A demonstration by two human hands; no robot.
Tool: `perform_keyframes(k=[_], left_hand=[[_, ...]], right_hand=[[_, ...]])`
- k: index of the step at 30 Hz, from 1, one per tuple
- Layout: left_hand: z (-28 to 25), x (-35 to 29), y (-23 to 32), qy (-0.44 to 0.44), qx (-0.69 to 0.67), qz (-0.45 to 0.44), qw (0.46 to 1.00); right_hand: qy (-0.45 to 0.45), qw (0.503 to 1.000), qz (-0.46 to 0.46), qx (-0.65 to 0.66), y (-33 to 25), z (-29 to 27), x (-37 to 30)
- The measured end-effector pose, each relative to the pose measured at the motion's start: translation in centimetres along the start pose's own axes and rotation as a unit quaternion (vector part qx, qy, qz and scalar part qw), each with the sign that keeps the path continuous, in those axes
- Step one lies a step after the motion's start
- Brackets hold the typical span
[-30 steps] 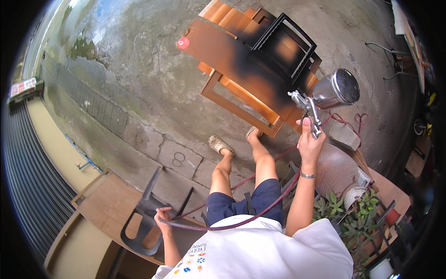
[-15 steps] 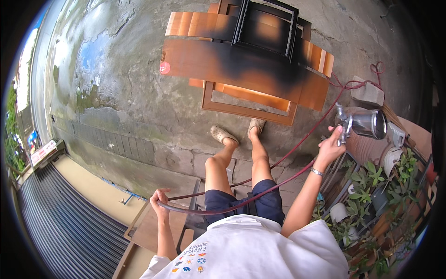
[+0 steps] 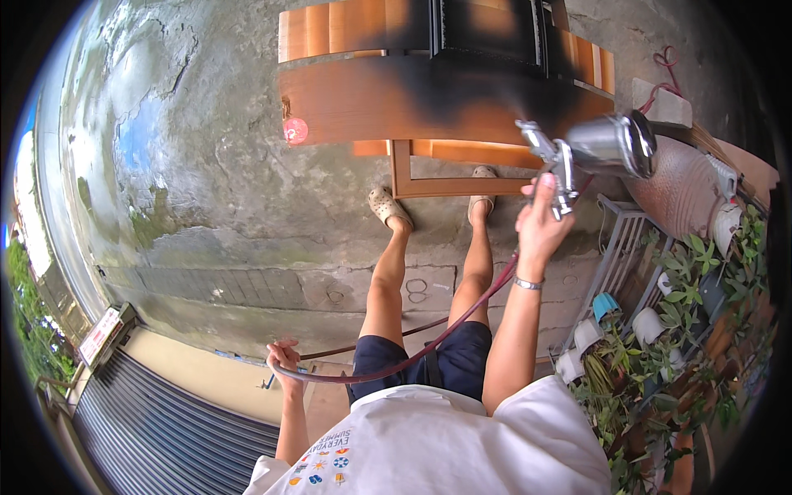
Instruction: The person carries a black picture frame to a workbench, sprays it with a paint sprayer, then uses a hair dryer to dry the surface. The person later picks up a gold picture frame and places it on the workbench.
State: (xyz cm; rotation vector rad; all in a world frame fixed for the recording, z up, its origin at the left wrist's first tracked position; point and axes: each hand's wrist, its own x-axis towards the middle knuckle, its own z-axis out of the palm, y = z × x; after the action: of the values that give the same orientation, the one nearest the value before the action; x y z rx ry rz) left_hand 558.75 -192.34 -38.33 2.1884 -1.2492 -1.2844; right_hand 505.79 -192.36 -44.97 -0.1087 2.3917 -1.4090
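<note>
A metal spray gun [image 3: 601,147] with a silver cup is in my right hand [image 3: 542,227], fingers closed round its handle. Its nozzle end is beside the near edge of a curved brown board [image 3: 355,103], blotched with black paint. On that board lies a black rectangular frame [image 3: 488,69], cut off by the upper edge of the view. Below the board a brown wooden frame [image 3: 462,188] sticks out toward my feet. My left hand [image 3: 285,359], low on the left, is closed round a loop of dark red hose [image 3: 396,371], which runs across to my right hand.
Potted plants [image 3: 652,326] and a metal rack [image 3: 620,239] line the right side, near a rounded reddish object [image 3: 672,186]. A concrete block [image 3: 662,103] lies behind with hose over it. A ribbed shutter [image 3: 165,421] stands at lower left. Wet patches mark the concrete floor [image 3: 223,181].
My right hand has brought the spray gun forward and to the left, close to the board. The view has shifted, and the boards sit higher in it. My left hand keeps hold of the hose.
</note>
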Motion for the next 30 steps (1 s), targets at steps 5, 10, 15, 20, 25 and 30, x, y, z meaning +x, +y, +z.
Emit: perform_keyframes(k=[5, 10, 15, 20, 25, 30], left_hand=[[-1.8, 1.8, -0.1, -0.015, 0.015, -0.01, 1.0], [-0.7, 2.6, 1.6, -0.046, 0.053, 0.015, 0.997], [1.5, 2.2, 3.4, -0.071, 0.099, 0.066, 0.99], [5.3, 1.1, 6.9, -0.108, 0.144, 0.11, 0.977], [8.5, 0.5, 9.8, -0.121, 0.079, 0.135, 0.98], [9.4, 2.1, 11.6, -0.135, 0.069, 0.155, 0.976]], right_hand=[[-0.154, 0.985, -0.061, 0.056, -2.4, 6.0, -6.3], [-0.218, 0.962, -0.134, 0.1, -6.6, 7.6, -7.4], [-0.114, 0.99, -0.078, -0.018, -3.9, 4.4, -2.7], [0.116, 0.985, -0.058, -0.11, 0.4, -4.3, 6.7], [0.211, 0.966, 0.028, -0.149, -2.6, -11.9, 12.6], [0.182, 0.969, 0.054, -0.159, -4.7, -14.3, 14.7]])
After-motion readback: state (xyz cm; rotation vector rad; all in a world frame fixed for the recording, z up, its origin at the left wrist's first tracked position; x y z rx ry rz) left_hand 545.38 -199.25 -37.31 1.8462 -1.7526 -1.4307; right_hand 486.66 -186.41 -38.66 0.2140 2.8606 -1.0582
